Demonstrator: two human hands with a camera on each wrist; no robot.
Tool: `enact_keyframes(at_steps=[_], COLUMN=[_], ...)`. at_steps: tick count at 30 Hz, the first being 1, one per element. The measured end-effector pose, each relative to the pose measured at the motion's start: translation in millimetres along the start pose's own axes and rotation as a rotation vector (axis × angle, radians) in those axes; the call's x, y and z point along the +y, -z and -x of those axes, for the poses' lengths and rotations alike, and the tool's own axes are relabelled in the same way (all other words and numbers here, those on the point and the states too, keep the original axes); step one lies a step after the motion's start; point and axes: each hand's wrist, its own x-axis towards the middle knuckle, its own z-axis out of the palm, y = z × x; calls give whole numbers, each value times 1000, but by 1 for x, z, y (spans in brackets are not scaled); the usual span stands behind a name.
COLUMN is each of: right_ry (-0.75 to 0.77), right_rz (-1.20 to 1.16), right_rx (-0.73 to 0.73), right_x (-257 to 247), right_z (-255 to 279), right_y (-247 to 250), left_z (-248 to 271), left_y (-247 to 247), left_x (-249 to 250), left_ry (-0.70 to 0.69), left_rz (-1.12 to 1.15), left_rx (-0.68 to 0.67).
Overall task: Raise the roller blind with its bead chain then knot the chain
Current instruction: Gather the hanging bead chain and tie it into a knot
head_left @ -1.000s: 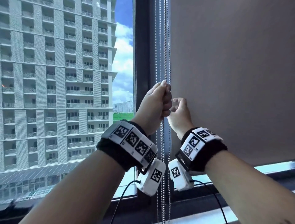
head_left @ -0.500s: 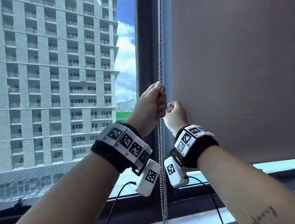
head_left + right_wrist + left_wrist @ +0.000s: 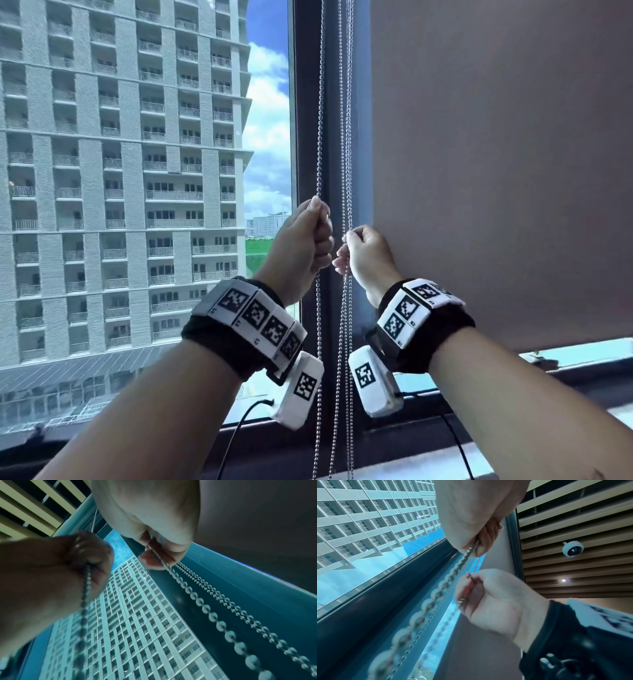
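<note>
The metal bead chain hangs in several strands in front of the dark window post. My left hand (image 3: 313, 236) grips the left strand (image 3: 319, 137) in a fist, thumb on top. My right hand (image 3: 361, 251) pinches a strand of the right-hand group (image 3: 348, 144) just to its right and slightly lower. In the left wrist view the chain (image 3: 453, 568) leaves the left hand (image 3: 476, 520), with the right hand (image 3: 496, 599) beside it. In the right wrist view the chain (image 3: 181, 582) runs out of the right hand (image 3: 154, 520). The grey-brown roller blind (image 3: 496, 171) covers the right pane down to near the sill.
The dark window post (image 3: 306, 102) stands behind the chains. A high-rise building (image 3: 120, 171) fills the left pane. The sill (image 3: 589, 380) runs below the blind's lower edge. A slatted ceiling carries a round white camera (image 3: 573, 549). Black cables hang under both wrists.
My hands have drawn a little apart. The left hand has carried its strand to the left, away from the other strands, which hung bunched together half a second ago.
</note>
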Motion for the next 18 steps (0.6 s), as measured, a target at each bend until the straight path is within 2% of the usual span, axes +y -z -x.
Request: enact_keyframes(at_steps=[2,5,10,13,18], right_ry=[-18,34,81,48,101], right_rz=[-41,-32,-173,-265,-226], right_rx=[-30,-18,-50,-80,-98], right_x=[-3,-7,-18,-23,-21], right_z=[9,22,53,70,91], right_y=[3,12,22,26,31], left_z=[2,6,14,20,34], left_y=[1,0,-6,-11,-19], left_x=[-5,-14,-24,-30,-42], left_ry=[6,13,43,92,152], left_rz=[-10,-38,-37,31,151], left_rx=[20,69,100,109,69])
